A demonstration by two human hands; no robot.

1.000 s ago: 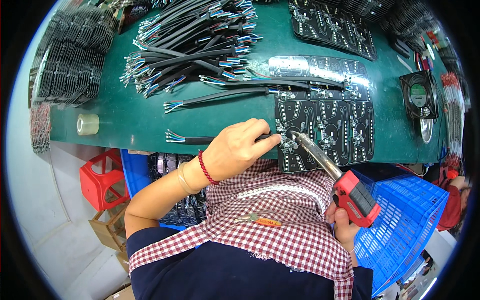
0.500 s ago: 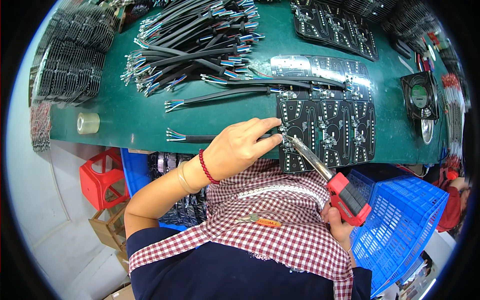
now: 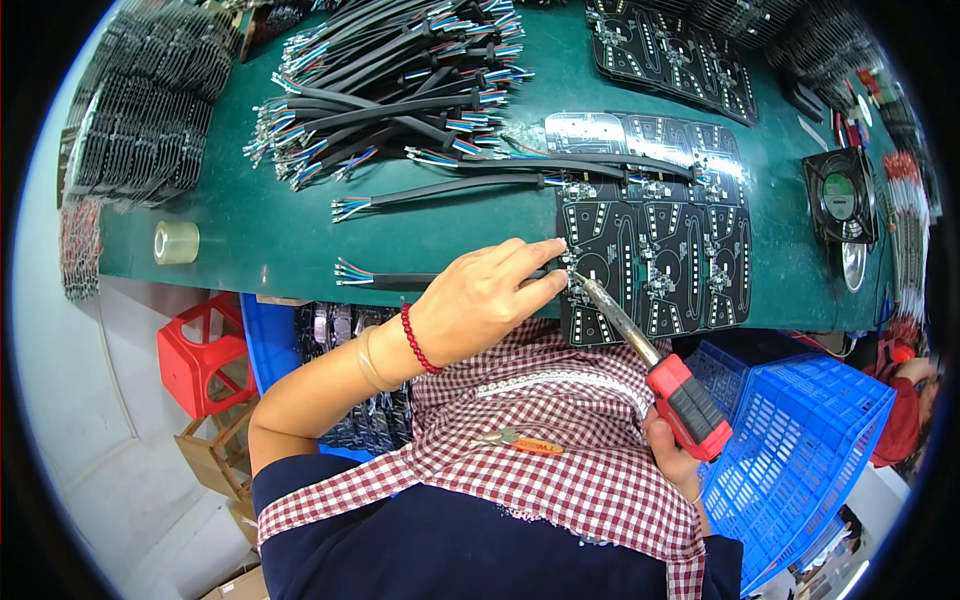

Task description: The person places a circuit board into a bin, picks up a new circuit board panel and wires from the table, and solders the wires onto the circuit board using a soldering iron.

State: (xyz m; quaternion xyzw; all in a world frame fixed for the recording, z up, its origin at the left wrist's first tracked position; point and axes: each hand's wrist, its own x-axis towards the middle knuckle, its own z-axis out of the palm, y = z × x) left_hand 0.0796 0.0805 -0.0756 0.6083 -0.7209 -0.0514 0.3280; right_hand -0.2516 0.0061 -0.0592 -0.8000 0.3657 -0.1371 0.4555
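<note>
My left hand (image 3: pixel 490 295) pinches the end of a black sleeved cable (image 3: pixel 400 279) at the left edge of a black circuit board panel (image 3: pixel 668 268). The cable's loose coloured wires stick out to the left, past my wrist. In my right hand (image 3: pixel 672 452) is a soldering iron (image 3: pixel 690 405) with a red and black handle. Its metal tip reaches up and left to the board, beside my left fingertips; whether it touches a wire there is too small to tell. Two more cables (image 3: pixel 450 188) lie farther up, their right ends on the panel.
A large heap of black cables (image 3: pixel 390 100) covers the far left of the green table (image 3: pixel 270 235). A tape roll (image 3: pixel 176 242) stands at left, a small fan (image 3: pixel 840 195) at right. More boards (image 3: pixel 670 55) lie behind. Below the table edge are a blue crate (image 3: pixel 800 440) and red stool (image 3: pixel 205 355).
The soldering iron's handle and my right hand have shifted slightly left and down, with the tip still at the same board edge. My left hand has barely moved.
</note>
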